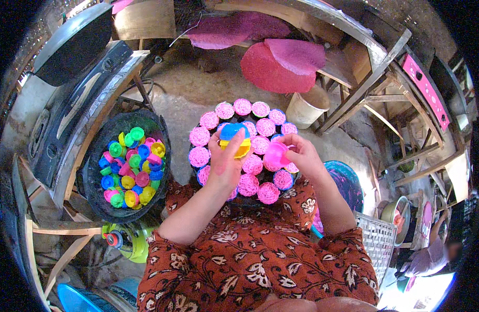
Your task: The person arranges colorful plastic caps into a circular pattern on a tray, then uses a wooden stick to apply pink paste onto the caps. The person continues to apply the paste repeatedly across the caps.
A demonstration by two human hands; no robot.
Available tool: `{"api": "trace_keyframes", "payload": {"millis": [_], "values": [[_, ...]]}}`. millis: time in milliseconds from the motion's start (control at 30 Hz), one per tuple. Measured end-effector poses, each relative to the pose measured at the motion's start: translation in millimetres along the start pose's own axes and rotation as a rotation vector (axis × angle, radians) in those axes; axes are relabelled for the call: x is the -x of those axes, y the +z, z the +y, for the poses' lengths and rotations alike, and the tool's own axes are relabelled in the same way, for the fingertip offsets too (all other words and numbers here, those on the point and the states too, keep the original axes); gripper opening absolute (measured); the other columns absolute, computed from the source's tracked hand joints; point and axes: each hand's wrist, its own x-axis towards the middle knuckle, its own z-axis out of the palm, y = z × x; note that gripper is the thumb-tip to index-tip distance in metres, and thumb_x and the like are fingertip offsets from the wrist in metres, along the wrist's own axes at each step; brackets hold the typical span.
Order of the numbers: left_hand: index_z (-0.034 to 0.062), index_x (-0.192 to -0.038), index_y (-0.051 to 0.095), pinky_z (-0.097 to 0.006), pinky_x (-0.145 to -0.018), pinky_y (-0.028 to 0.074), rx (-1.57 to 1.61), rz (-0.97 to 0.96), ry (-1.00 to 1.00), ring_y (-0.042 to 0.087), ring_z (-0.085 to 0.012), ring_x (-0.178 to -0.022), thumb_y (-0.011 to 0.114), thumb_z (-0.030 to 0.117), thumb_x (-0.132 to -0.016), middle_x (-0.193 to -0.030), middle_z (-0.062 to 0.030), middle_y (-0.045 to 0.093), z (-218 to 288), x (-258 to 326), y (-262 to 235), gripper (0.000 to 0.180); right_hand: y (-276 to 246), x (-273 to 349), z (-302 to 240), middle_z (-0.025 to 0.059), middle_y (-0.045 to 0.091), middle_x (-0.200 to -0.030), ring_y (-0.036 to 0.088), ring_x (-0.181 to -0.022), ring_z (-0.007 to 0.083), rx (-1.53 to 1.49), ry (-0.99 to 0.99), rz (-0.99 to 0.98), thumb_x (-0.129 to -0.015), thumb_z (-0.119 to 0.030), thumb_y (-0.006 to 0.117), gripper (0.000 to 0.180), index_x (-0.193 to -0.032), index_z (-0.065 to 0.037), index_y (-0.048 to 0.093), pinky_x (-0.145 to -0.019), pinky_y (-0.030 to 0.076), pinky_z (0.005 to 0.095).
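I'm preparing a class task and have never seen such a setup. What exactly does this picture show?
There is no machine: one person works barehanded, seen from above by a wide fisheye camera worn on the head. The left hand holds blue and yellow plastic cups; the right hand holds a pink plastic cup. Below them sit many round, pink, stringy bundles. At the left, a large round black tub holds small multicoloured plastic pieces.

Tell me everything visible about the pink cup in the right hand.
The pink cup is small, rounded and glossy, apparently plastic, with a deeper pink patch on its right. The right hand pinches it from that side, over the pink-topped pieces. Its exact tilt, and whether it touches them, I cannot tell.
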Motion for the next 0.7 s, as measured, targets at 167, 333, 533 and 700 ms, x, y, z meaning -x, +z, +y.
{"api": "trace_keyframes", "payload": {"millis": [167,333,533,700], "values": [[0.0136,-0.115,0.042,-0.049,-0.084,0.048,0.077,-0.12,-0.173,0.055,-0.0222,-0.097,0.057,0.044,-0.085,-0.106,-0.007,0.053,11.6,-9.3,-21.9,0.046,-9.7,10.8,35.5,0.0111,0.064,-0.081,0.063,-0.072,0.0199,0.499,0.009,0.137,-0.074,-0.012,0.06,0.019,-0.091,-0.005,0.066,-0.067,0.051,0.0319],[0.0078,-0.11,0.053,-0.051,-0.083,0.048,0.023,-0.123,-0.268,0.058,-0.0264,-0.095,0.049,0.059,-0.083,-0.101,-0.0091,0.06,21.7,-6.4,-16.9,0.058,-9.4,12.6,57.8,0.0103,0.065,-0.077,0.062,-0.066,0.0201,0.53,0.019,0.15,-0.074,-0.016,0.063,0.018,-0.089,-0.007,0.066,-0.063,0.049,0.0325],[0.0094,-0.113,0.051,-0.051,-0.08,0.049,0.015,-0.147,-0.368,0.059,-0.0287,-0.095,0.047,0.062,-0.082,-0.102,-0.01,0.059,22.2,-3.9,-17.0,0.061,-6.9,9.0,73.7,0.0102,0.064,-0.077,0.06,-0.066,0.0187,0.404,0.044,0.146,-0.072,-0.013,0.069,0.018,-0.087,-0.005,0.066,-0.063,0.049,0.031],[0.0105,-0.114,0.05,-0.052,-0.077,0.05,0.021,-0.194,-0.399,0.058,-0.0298,-0.096,0.046,0.062,-0.083,-0.105,-0.0103,0.058,16.0,-6.2,-25.2,0.061,-6.0,10.9,77.8,0.0104,0.064,-0.08,0.061,-0.067,0.019,0.419,0.016,0.164,-0.071,-0.012,0.07,0.019,-0.087,-0.003,0.065,-0.064,0.049,0.0307]]}}
